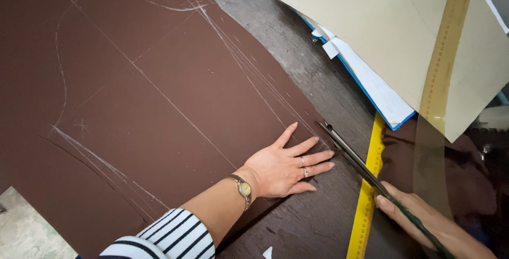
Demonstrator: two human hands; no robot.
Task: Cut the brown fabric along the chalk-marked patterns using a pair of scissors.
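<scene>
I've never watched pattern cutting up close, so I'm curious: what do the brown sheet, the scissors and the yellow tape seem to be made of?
Brown sheet: likely matte woven fabric; it lies limp and flat and takes white chalk lines.
Scissors: probably steel blades, dark and slim with a dull sheen; the handles are hidden in the right hand.
Yellow tape: looks like flexible plastic or coated cloth, a thin printed strip lying flat.

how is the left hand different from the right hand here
The left hand lies flat, fingers spread, on the brown fabric; the right hand is closed around the scissors. The left hand has rings and a wristwatch by it; the right hand shows neither. Both are bare.
</scene>
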